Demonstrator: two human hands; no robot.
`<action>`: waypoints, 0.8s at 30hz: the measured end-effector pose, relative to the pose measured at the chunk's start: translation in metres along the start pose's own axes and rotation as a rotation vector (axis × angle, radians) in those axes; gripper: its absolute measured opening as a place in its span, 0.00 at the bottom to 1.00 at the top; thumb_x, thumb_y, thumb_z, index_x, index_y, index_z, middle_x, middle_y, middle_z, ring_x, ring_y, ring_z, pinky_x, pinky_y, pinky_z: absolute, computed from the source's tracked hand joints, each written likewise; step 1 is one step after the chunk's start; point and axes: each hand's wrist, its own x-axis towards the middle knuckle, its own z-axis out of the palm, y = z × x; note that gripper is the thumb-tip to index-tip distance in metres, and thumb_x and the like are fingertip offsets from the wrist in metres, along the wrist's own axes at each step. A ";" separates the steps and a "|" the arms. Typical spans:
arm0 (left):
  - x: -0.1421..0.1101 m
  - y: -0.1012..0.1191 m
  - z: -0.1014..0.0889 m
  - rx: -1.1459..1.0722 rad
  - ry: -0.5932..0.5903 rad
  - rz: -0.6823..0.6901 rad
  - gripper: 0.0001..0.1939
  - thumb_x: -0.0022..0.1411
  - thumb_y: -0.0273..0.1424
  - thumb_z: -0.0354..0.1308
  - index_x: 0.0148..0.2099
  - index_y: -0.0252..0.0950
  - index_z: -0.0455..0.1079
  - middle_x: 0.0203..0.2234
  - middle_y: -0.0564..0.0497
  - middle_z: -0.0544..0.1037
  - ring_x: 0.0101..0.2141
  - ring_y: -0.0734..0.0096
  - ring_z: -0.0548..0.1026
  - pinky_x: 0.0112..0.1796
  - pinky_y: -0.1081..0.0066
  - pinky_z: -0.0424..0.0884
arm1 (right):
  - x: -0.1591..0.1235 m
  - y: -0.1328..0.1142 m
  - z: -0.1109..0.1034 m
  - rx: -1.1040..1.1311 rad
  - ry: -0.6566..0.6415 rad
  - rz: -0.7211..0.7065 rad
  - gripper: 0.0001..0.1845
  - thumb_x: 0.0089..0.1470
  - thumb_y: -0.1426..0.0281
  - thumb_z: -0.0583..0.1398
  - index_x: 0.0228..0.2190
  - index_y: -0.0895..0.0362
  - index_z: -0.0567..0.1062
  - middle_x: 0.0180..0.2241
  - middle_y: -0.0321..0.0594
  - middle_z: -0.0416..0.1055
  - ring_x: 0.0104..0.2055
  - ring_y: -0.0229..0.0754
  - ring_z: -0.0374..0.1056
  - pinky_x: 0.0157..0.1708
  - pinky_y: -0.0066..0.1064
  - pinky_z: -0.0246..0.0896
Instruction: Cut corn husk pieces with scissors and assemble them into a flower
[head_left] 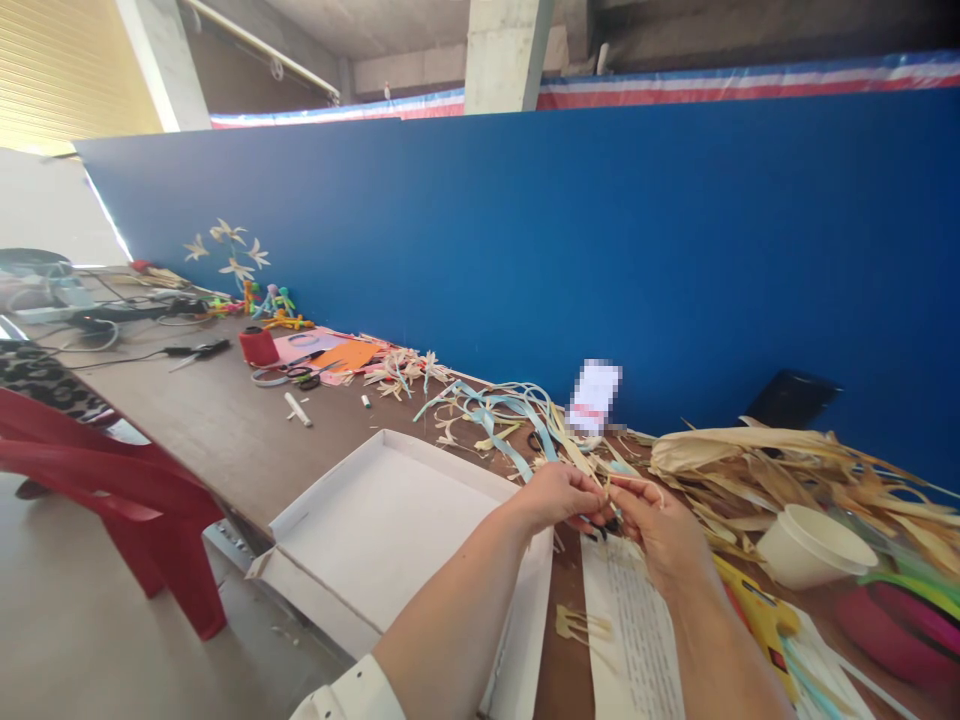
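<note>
My left hand (pixel 561 497) and my right hand (pixel 654 515) meet over the table, fingertips pinched together. Between them is a thin pale strip (pixel 608 489), which looks like husk; the fingers cover most of it. Something black (pixel 600 530) shows just beneath the fingertips, its kind unclear. Light-blue and cream strips (pixel 517 410) lie curled on the table beyond my hands. Under my right hand lies a printed sheet of paper (pixel 626 625), with small pale husk pieces (pixel 581 625) beside it.
An open white box (pixel 397 530) lies to the left. On the right are dried husks (pixel 720 455), a cream cup (pixel 810 550), a yellow glue gun (pixel 757 605) and a pink bowl (pixel 892 630). A phone (pixel 594 397) leans on the blue partition (pixel 525 250). A red chair (pixel 142 500) stands left.
</note>
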 end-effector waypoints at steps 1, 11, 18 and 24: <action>0.000 -0.001 -0.001 -0.012 -0.013 0.000 0.10 0.46 0.32 0.64 0.30 0.31 0.71 0.27 0.49 0.77 0.27 0.75 0.74 0.26 0.75 0.71 | 0.000 0.000 0.000 -0.001 -0.003 0.003 0.19 0.35 0.66 0.69 0.32 0.58 0.74 0.20 0.33 0.69 0.18 0.32 0.58 0.16 0.24 0.47; -0.005 0.004 0.002 -0.072 -0.072 -0.079 0.08 0.47 0.26 0.62 0.32 0.30 0.70 0.29 0.47 0.77 0.26 0.74 0.76 0.26 0.75 0.72 | 0.000 0.000 -0.002 0.004 0.000 -0.006 0.19 0.35 0.65 0.69 0.32 0.59 0.74 0.17 0.32 0.67 0.16 0.31 0.53 0.16 0.24 0.46; -0.003 0.004 0.003 -0.138 -0.057 -0.112 0.08 0.50 0.28 0.62 0.33 0.29 0.72 0.28 0.46 0.78 0.25 0.74 0.76 0.28 0.75 0.74 | 0.000 -0.001 0.000 0.009 -0.006 0.019 0.20 0.34 0.65 0.69 0.32 0.58 0.73 0.18 0.33 0.68 0.19 0.33 0.59 0.17 0.24 0.49; -0.003 0.002 0.002 -0.156 -0.052 -0.101 0.07 0.50 0.27 0.63 0.32 0.29 0.71 0.27 0.46 0.78 0.25 0.75 0.76 0.29 0.73 0.74 | -0.003 -0.003 0.002 0.013 -0.012 0.029 0.19 0.34 0.67 0.69 0.32 0.58 0.73 0.18 0.33 0.68 0.17 0.32 0.57 0.16 0.24 0.47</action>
